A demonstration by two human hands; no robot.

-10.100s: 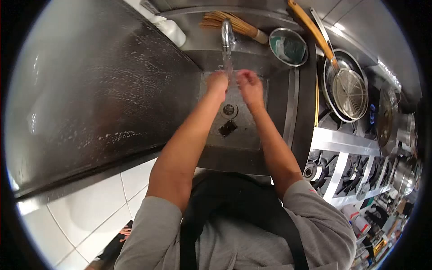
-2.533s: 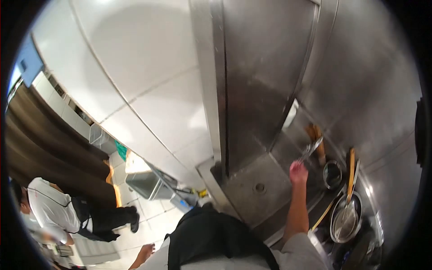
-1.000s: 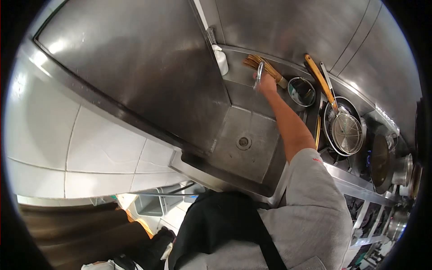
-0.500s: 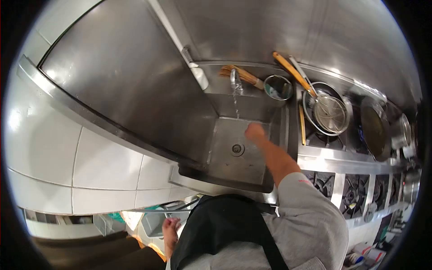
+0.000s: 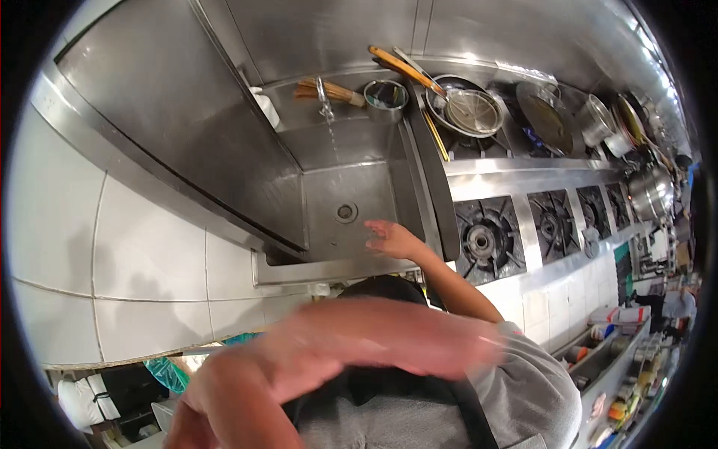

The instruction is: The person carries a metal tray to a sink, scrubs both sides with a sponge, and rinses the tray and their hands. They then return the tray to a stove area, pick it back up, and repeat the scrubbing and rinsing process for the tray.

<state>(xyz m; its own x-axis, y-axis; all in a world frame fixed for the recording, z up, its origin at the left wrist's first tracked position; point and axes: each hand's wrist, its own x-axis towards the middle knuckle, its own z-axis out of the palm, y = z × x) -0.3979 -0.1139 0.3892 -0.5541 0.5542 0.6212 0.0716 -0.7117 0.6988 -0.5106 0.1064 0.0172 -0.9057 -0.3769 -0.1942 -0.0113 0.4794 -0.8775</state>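
Note:
My right hand point(image 5: 390, 239) is open, fingers apart, with nothing visible in it. It hangs over the front of the steel sink point(image 5: 359, 185), near the round drain point(image 5: 345, 212). Very close to the camera, my left hand point(image 5: 329, 340) looks large and smeared by motion. One part of it stretches across to the right, the rest bends down at the lower left, and I make out nothing held in it. A thin stream of water runs from the faucet point(image 5: 322, 96) into the basin.
Behind the sink lie a bundled whisk brush point(image 5: 340, 93) and a metal pot point(image 5: 385, 105). To the right, a strainer point(image 5: 473, 111) with a wooden handle rests in a pan by several burners point(image 5: 481, 239). A steel panel point(image 5: 172, 105) borders the left, above white tiles point(image 5: 149, 247).
My right hand has drawn back from the basin's middle towards its front edge, its fingers spreading. My left hand has risen from low left to just before the camera. The view has swung rightward.

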